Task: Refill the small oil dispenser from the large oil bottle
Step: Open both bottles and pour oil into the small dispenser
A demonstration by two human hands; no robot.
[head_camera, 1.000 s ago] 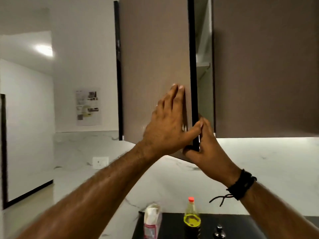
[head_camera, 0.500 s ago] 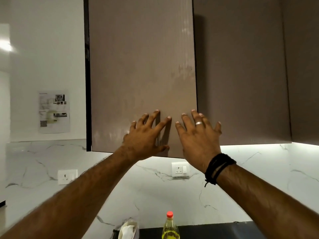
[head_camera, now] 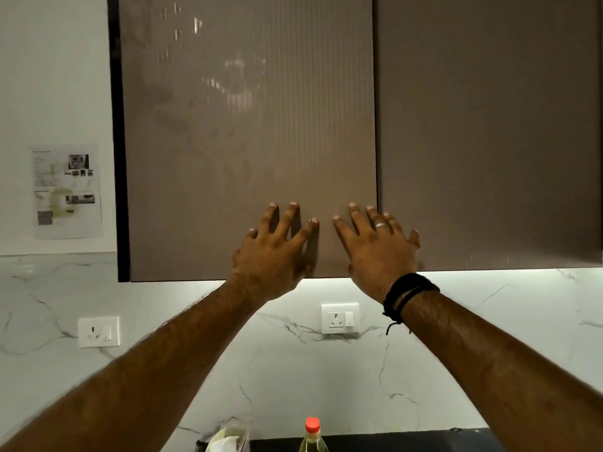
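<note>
Both hands flat on a closed wall cabinet door, oil bottle below

The left hand [head_camera: 272, 252] and right hand [head_camera: 375, 252] lie with fingers spread and straight against the lower part of the cabinet door [head_camera: 248, 125], a glossy taupe panel with fine vertical ribbing, gripping nothing. A silver ring [head_camera: 380, 225] sits on a right finger and a black corded wristband [head_camera: 408, 293] wraps that wrist. The oil bottle [head_camera: 312, 435], clear with yellow oil and a red cap, stands at the bottom edge on the dark tabletop [head_camera: 391, 443]. White veined marble backsplash [head_camera: 489, 337]; the printed sheet [head_camera: 65, 190] on the wall is too blurred to read.
</note>
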